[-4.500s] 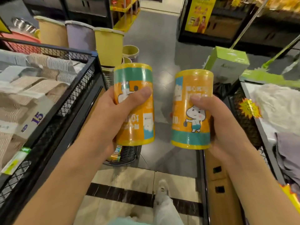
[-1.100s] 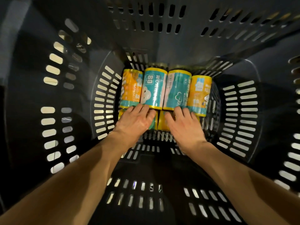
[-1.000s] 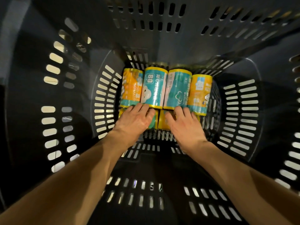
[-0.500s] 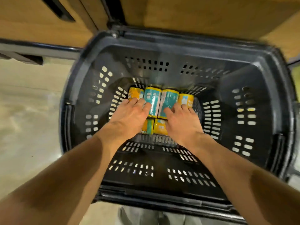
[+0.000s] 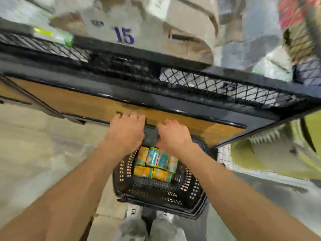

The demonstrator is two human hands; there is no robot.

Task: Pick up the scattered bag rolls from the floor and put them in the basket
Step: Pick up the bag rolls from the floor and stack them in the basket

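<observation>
Six bag rolls lie in the black basket, both hands raised above it.

The perforated plastic basket [image 5: 189, 193] sits on the floor and holds the cylindrical bag rolls [image 5: 157, 165] against its far wall: four glossy teal-and-orange ones side by side, two orange ones in front. The left hand [image 5: 126, 132] and right hand [image 5: 173, 134] hover over the far rim with fingers curled downward; motion blur hides whether they hold anything. Beyond them runs a wood-panelled display bin [image 5: 104, 103] with black wire-mesh sides.
</observation>
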